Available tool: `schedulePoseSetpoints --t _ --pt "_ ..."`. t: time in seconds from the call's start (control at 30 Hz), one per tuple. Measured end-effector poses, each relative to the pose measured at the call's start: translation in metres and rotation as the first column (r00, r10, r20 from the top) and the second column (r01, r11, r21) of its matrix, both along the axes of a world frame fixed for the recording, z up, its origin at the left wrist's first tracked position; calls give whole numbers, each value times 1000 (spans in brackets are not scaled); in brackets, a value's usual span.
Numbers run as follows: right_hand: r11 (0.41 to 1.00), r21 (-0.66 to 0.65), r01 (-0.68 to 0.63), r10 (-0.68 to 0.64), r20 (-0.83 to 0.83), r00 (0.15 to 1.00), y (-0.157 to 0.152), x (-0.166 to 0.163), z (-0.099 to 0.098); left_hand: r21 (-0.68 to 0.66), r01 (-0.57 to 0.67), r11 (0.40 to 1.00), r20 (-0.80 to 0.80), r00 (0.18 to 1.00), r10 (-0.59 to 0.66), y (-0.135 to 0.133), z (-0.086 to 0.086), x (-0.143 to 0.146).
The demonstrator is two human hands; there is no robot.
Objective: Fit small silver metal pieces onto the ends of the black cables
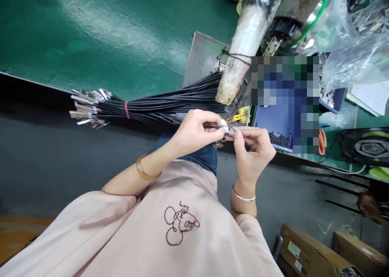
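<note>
My left hand (196,131) pinches the end of a thin black cable (214,127) between thumb and fingers. My right hand (253,145) is closed on a small silver metal clip (231,132) that meets the cable end. Both hands touch over my lap, in front of the green bench edge. A bundle of black cables (164,105), tied with a red band (127,109), lies across the bench beside my left hand. Silver metal terminals (86,107) stick out of its left end.
A plastic-wrapped machine arm (243,46) hangs over the green bench (106,34). A blue tray with tiny dark parts (279,139) sits to the right, a yellow clip (238,116) near it. A fan (370,147) and cardboard boxes (310,252) are at lower right.
</note>
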State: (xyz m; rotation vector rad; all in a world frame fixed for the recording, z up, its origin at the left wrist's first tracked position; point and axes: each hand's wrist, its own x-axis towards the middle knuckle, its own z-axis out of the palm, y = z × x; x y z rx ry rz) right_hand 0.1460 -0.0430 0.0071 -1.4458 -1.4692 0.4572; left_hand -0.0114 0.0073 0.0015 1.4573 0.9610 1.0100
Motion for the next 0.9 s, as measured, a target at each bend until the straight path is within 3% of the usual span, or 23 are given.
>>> schedulePoseSetpoints --t 0.1,0.17,0.23,0.3,0.43,0.57,0.73,0.9 --pt "996 59 62 -66 77 995 -2 4 -1 120 -133 984 21 991 132 0 0 -10" --pt "994 90 66 -79 149 986 0 7 -1 263 -281 923 -56 951 305 3 0 -23" --pt "995 97 34 -58 254 965 4 9 0 429 -365 827 -217 847 486 10 0 -38" --pt "998 64 -26 2 347 938 11 10 0 508 -322 799 -403 731 551 17 -2 -51" --pt "989 -38 -142 146 355 923 22 13 2 412 -214 886 -721 517 461 29 -4 -63" --pt "981 -64 -181 192 387 902 27 21 7 338 -195 921 -833 394 389 42 6 -61" --pt "970 -103 -219 242 452 858 33 36 11 339 -174 925 -846 373 380 67 18 -61" --pt "990 -55 -133 144 364 920 33 40 11 342 -99 935 -853 384 353 75 6 -63"
